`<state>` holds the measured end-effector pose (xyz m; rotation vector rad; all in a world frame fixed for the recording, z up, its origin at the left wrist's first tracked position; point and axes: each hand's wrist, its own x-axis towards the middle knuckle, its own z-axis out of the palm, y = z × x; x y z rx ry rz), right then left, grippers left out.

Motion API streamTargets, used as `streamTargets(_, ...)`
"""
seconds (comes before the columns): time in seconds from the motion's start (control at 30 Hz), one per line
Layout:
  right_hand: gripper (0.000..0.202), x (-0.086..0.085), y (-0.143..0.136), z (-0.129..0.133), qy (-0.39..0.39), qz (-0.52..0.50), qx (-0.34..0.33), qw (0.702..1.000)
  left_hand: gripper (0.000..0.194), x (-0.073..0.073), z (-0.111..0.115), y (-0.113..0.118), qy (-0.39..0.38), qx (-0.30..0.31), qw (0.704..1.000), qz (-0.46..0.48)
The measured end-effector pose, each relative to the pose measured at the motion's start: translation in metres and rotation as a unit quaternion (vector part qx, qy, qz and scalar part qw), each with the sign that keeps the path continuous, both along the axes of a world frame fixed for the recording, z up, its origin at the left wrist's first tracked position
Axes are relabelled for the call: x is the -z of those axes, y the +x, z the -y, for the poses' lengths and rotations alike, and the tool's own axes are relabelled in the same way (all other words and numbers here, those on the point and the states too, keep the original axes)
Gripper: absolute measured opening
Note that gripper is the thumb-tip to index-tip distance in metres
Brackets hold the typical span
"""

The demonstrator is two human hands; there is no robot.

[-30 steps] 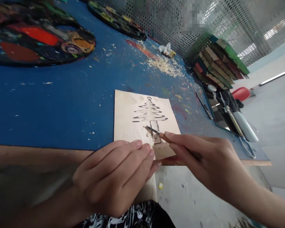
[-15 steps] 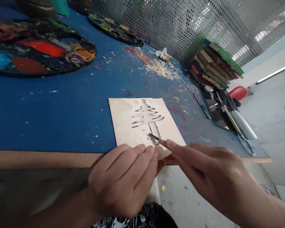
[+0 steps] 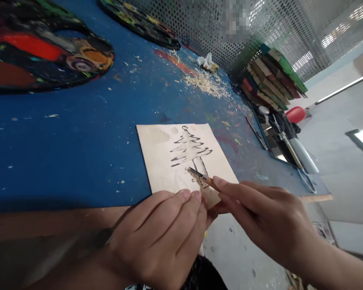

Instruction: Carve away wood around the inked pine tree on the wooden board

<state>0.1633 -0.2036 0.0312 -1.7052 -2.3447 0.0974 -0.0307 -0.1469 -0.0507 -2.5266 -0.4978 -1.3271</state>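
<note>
A pale, flat board [image 3: 160, 161] with a dark tree drawing lies at the front edge of the blue table. My left hand [image 3: 166, 233] grips its near edge, fingertips pressed together on top of it. In my right hand [image 3: 263, 213] is a carving tool [image 3: 202, 175] with a wooden handle and a metal blade. The blade's tip touches or hovers just over the board, left of the drawn trunk; which of the two I cannot tell.
Paint-covered palettes [image 3: 45, 52] [image 3: 139, 24] lie at the left and back. Pale shavings [image 3: 207, 83] sit beyond the board. Stacked books or blocks [image 3: 272, 78], a thin tool [image 3: 255, 133] and a dark tray [image 3: 280, 155] are at the right.
The view has shifted a little, so the palettes sit further left. The blade tip is now nearer the tree's lower branches. Both hands keep their holds.
</note>
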Motion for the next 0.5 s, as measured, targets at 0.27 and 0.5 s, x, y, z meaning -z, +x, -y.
streamTargets(0.27,0.031,0.008,0.049,-0.025,-0.061,-0.312,0.240,0.917,0.032,0.004,0.017,-0.010,-0.113,0.030,0.993,-0.008)
streamTargets(0.5,0.038,0.003,0.048,-0.016,-0.304,-0.535,0.309,0.725,0.033,0.003,0.035,-0.009,-0.134,0.020,0.988,0.072)
